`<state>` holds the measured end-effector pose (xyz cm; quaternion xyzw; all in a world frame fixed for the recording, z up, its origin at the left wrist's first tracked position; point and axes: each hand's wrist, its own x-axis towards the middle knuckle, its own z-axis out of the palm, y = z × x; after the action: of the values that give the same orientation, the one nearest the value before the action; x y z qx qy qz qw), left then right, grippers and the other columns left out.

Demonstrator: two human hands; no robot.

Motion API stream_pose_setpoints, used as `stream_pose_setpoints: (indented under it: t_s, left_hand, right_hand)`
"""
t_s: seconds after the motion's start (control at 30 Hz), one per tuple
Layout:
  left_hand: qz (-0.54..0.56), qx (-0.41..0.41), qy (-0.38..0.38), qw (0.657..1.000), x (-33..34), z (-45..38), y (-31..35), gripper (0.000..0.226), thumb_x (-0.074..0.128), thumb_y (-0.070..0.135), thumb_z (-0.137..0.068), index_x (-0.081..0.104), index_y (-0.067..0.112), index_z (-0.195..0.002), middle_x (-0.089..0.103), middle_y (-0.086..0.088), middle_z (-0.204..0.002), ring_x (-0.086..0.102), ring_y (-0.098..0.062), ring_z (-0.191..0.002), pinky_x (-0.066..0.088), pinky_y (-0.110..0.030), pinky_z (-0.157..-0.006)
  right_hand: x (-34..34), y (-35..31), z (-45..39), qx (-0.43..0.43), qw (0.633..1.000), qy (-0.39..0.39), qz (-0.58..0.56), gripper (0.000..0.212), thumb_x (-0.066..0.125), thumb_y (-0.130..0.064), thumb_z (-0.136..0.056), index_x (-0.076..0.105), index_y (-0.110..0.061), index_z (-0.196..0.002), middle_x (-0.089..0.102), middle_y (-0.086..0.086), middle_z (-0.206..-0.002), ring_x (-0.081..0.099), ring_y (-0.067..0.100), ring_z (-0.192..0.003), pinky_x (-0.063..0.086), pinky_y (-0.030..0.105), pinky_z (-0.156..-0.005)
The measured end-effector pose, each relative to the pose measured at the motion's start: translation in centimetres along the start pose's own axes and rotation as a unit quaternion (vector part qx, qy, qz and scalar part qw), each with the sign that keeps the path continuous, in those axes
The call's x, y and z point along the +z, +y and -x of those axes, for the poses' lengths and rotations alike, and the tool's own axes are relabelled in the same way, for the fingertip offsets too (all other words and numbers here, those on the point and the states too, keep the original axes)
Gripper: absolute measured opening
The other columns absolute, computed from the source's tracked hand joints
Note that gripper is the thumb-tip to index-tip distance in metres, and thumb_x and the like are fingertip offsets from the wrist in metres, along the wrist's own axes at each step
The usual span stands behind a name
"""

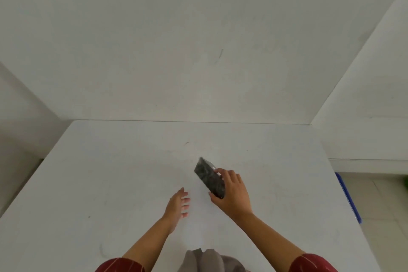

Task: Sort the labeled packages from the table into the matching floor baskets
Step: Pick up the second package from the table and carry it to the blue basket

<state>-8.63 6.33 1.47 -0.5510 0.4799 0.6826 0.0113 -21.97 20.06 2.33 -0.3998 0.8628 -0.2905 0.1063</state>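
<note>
Right hand (233, 194) grips dark package (209, 177), tilted, lifted off white table (110, 172), toward table's right half, well short of far edge. Label unreadable (surface blurred, glossy). Left hand (177, 204) empty, fingers spread, just beside package. Blue basket (348, 197) rim peeks past table's right edge, mostly hidden.

Head camera, looking steeply down, close over white table (110, 172)

Package (209, 178) dark, glossy plastic wrap; table (110, 172) white, matt, smooth; sleeves (119, 265) red cloth
</note>
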Motion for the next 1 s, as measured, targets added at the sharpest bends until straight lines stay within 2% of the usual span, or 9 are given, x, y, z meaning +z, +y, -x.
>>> stream_pose_setpoints:
  t_s: [0.1,0.27,0.43,0.53,0.63,0.73,0.83,0.9,1.0]
  left_hand:
    - [0.022,0.001,0.042,0.999,-1.2,-0.6,0.0,0.051,0.031,0.037,-0.101,0.046,0.001,-0.134,0.048,-0.021,-0.14,0.046,-0.037,-0.128,0.037,-0.047,-0.108]
    - [0.015,-0.009,0.058,0.998,-1.7,-0.9,-1.3,0.049,0.032,0.037,-0.101,0.047,0.004,-0.133,0.052,-0.019,-0.135,0.052,-0.035,-0.118,0.043,-0.044,-0.098]
    - [0.006,-0.014,0.033,0.999,-1.0,-0.9,-1.5,0.045,0.035,0.038,-0.1,0.048,0.006,-0.128,0.057,-0.016,-0.123,0.056,-0.027,-0.1,0.046,-0.039,-0.086]
    - [-0.001,-0.015,0.02,1.0,-0.5,-1.0,-1.2,0.038,0.047,0.036,-0.096,0.051,0.007,-0.12,0.057,-0.013,-0.112,0.058,-0.028,-0.096,0.048,-0.036,-0.08]
    - [-0.016,-0.005,0.013,1.0,-0.4,-1.2,-1.2,0.029,0.056,0.021,-0.092,0.054,0.004,-0.115,0.06,-0.016,-0.108,0.062,-0.028,-0.086,0.051,-0.031,-0.069]
    - [-0.019,0.028,0.034,0.999,0.1,-1.5,-0.4,0.006,0.059,0.007,-0.088,0.057,0.008,-0.093,0.061,-0.015,-0.096,0.06,-0.03,-0.083,0.052,-0.035,-0.071]
    - [-0.134,0.091,0.044,0.986,0.8,-2.1,1.0,0.039,0.061,0.0,-0.083,0.05,0.007,-0.12,0.059,-0.01,-0.113,0.058,-0.03,-0.107,0.048,-0.04,-0.094]
    - [-0.236,0.135,0.024,0.962,1.3,-2.0,1.7,0.049,0.06,-0.003,-0.081,0.049,0.009,-0.127,0.059,-0.008,-0.124,0.056,-0.027,-0.116,0.045,-0.037,-0.098]
    - [-0.287,0.166,-0.032,0.943,2.1,-1.8,2.1,0.048,0.06,-0.009,-0.08,0.055,0.011,-0.124,0.062,-0.009,-0.125,0.061,-0.026,-0.109,0.05,-0.033,-0.09]
  right_hand:
    - [1.4,0.2,1.5,-0.131,0.984,-0.032,0.119,0.059,0.072,-0.041,-0.075,0.048,-0.032,-0.128,0.058,-0.002,-0.121,0.056,0.02,-0.106,0.051,0.034,-0.096]
    - [3.7,1.6,4.1,-0.236,0.945,-0.042,0.224,0.064,0.087,-0.037,-0.063,0.06,-0.033,-0.121,0.067,-0.004,-0.11,0.065,0.018,-0.091,0.055,0.029,-0.083]
    - [3.4,2.8,4.7,-0.245,0.944,-0.115,0.188,0.052,0.056,-0.052,-0.087,0.047,-0.033,-0.134,0.058,-0.002,-0.132,0.058,0.019,-0.113,0.048,0.035,-0.1]
    - [2.6,2.9,3.8,-0.166,0.977,-0.056,0.123,0.051,0.044,-0.054,-0.089,0.047,-0.029,-0.133,0.053,-0.001,-0.135,0.053,0.019,-0.121,0.043,0.039,-0.106]
    - [2.0,3.1,2.1,-0.001,0.996,-0.047,0.082,0.056,0.042,-0.052,-0.092,0.038,-0.026,-0.141,0.049,0.0,-0.142,0.048,0.021,-0.128,0.033,0.04,-0.113]
    - [1.4,3.2,0.9,0.141,0.983,-0.114,0.039,0.051,0.034,-0.063,-0.093,0.044,-0.029,-0.13,0.071,-0.004,-0.106,0.067,0.018,-0.096,0.043,0.043,-0.104]
    - [1.3,3.3,0.5,0.171,0.975,-0.137,0.044,0.054,0.034,-0.07,-0.088,0.056,-0.026,-0.11,0.073,-0.005,-0.081,0.068,0.013,-0.068,0.06,0.033,-0.073]
    - [1.5,3.2,0.4,0.191,0.977,-0.096,-0.001,0.053,0.045,-0.07,-0.085,0.052,-0.024,-0.112,0.07,-0.005,-0.089,0.065,0.012,-0.071,0.058,0.031,-0.066]
    - [1.8,3.3,-0.2,0.211,0.961,-0.137,-0.114,0.07,0.062,-0.063,-0.079,0.041,-0.024,-0.132,0.058,0.003,-0.128,0.059,0.021,-0.106,0.054,0.039,-0.089]
